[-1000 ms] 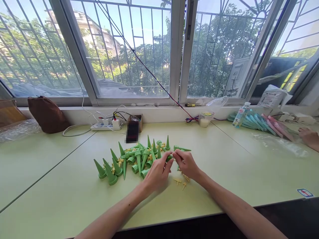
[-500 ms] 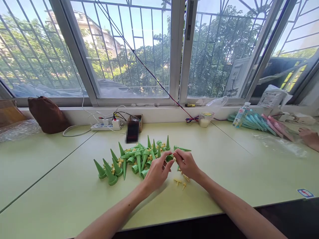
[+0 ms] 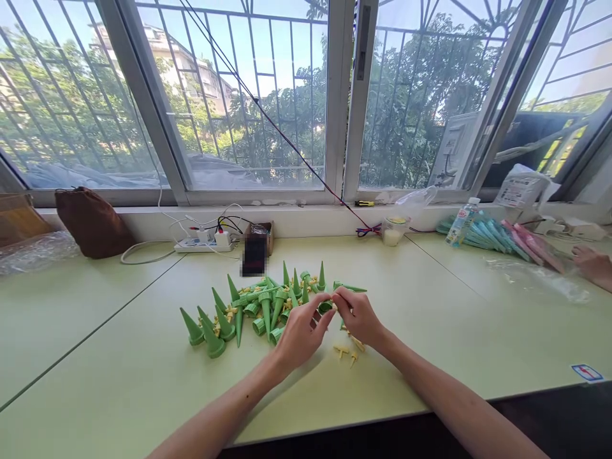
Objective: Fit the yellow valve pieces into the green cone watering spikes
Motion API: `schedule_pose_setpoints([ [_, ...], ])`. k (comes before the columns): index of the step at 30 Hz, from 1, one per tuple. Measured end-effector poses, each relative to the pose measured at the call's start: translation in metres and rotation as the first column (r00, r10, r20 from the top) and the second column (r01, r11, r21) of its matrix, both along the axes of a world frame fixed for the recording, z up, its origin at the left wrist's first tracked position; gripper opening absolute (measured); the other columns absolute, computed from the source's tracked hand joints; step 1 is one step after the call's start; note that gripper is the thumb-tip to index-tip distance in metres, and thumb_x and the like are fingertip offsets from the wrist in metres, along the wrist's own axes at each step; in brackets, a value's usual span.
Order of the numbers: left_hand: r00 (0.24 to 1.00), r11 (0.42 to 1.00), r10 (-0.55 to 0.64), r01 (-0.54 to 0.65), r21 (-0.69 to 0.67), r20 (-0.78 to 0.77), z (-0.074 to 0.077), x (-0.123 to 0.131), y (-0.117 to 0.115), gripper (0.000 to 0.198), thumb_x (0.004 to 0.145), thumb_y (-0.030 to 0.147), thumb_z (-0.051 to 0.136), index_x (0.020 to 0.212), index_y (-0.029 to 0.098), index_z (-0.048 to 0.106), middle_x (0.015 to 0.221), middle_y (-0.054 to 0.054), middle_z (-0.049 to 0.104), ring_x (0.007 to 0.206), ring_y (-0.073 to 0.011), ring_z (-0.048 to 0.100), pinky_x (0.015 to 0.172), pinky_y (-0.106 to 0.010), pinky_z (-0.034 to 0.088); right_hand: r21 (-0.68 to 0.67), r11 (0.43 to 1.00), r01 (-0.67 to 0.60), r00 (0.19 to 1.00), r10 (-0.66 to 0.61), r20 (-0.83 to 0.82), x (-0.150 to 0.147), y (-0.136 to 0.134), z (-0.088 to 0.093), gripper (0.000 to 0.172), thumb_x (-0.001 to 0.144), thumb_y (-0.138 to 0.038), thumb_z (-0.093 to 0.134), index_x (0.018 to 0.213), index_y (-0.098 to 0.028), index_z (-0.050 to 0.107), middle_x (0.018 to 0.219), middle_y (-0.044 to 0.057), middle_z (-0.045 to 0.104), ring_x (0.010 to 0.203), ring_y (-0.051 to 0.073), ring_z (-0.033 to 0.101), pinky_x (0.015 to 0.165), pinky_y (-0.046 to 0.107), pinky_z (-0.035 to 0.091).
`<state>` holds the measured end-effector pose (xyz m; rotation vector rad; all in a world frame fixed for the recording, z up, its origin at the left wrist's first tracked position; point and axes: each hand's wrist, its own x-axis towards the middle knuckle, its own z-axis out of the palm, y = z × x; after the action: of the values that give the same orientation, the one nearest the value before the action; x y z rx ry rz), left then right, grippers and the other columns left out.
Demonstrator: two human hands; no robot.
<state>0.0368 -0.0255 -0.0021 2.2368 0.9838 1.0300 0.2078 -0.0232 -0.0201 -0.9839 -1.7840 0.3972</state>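
Observation:
Near the middle of the table my left hand (image 3: pixel 305 326) and my right hand (image 3: pixel 359 315) meet at their fingertips. A small pale yellow plastic piece (image 3: pixel 335 307) shows between them, mostly covered by fingers. My right hand pinches it, and the left thumb and index finger curve in to the same spot. The round open end of a green plastic spike (image 3: pixel 326 307) shows inside the left hand's curve; whether that hand touches it I cannot tell. Below the right hand lie a yellow T-shaped piece (image 3: pixel 341 351) and a small yellow nozzle (image 3: pixel 354 359).
A pile of green cone spikes (image 3: pixel 266 309), mixed with yellow pieces, spreads left of my hands. Behind it are a small box (image 3: pixel 269 237) and a power strip (image 3: pixel 191 243). At the right are a bottle (image 3: pixel 463 221), teal packets (image 3: pixel 492 234) and another person's hand (image 3: pixel 593 266).
My left thumb has shifted slightly down, away from the green rim. Both hands otherwise stay at the same place, and the pile is unchanged.

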Motion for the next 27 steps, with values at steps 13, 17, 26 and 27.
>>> schedule_pose_setpoints([
  [13, 0.999, 0.999, 0.04, -0.04, -0.012, -0.029, -0.0014, 0.0004, 0.0006, 0.031, 0.095, 0.041, 0.05, 0.115, 0.02, 0.059, 0.061, 0.003, 0.065, 0.055, -0.0138, 0.062, 0.056, -0.023, 0.048, -0.035, 0.999, -0.028, 0.999, 0.029, 0.038, 0.0005, 0.0018, 0.0024, 0.036, 0.102, -0.035, 0.039, 0.068, -0.021, 0.04, 0.058, -0.005, 0.043, 0.051, 0.011, 0.034, 0.05, 0.026, 0.028],
  [17, 0.998, 0.999, 0.044, -0.044, -0.018, -0.035, -0.0003, 0.0006, 0.0004, 0.031, 0.094, 0.041, 0.05, 0.116, 0.02, 0.059, 0.061, 0.003, 0.065, 0.054, -0.0139, 0.062, 0.055, -0.023, 0.046, -0.04, 0.999, -0.036, 0.999, 0.038, 0.036, 0.0007, 0.0016, 0.0031, 0.035, 0.102, -0.035, 0.039, 0.069, -0.021, 0.04, 0.058, -0.004, 0.044, 0.051, 0.011, 0.035, 0.051, 0.026, 0.029],
  [26, 0.998, 0.999, 0.045, -0.046, -0.017, -0.047, 0.0009, 0.0009, 0.0005, 0.03, 0.095, 0.041, 0.049, 0.114, 0.019, 0.059, 0.061, 0.003, 0.065, 0.053, -0.013, 0.06, 0.055, -0.022, 0.044, -0.045, 0.999, -0.032, 0.999, 0.033, 0.034, 0.0009, 0.0005, 0.0031, 0.034, 0.101, -0.031, 0.04, 0.068, -0.022, 0.038, 0.057, -0.005, 0.041, 0.051, 0.012, 0.033, 0.051, 0.025, 0.028],
  [27, 0.998, 0.999, 0.044, -0.044, -0.018, -0.047, 0.0008, 0.0009, 0.0005, 0.03, 0.096, 0.041, 0.049, 0.114, 0.019, 0.059, 0.061, 0.003, 0.065, 0.053, -0.0129, 0.059, 0.055, -0.022, 0.044, -0.047, 0.998, -0.033, 0.999, 0.034, 0.035, 0.001, 0.0004, 0.0029, 0.034, 0.101, -0.03, 0.04, 0.069, -0.022, 0.038, 0.057, -0.005, 0.041, 0.051, 0.012, 0.033, 0.051, 0.025, 0.028],
])
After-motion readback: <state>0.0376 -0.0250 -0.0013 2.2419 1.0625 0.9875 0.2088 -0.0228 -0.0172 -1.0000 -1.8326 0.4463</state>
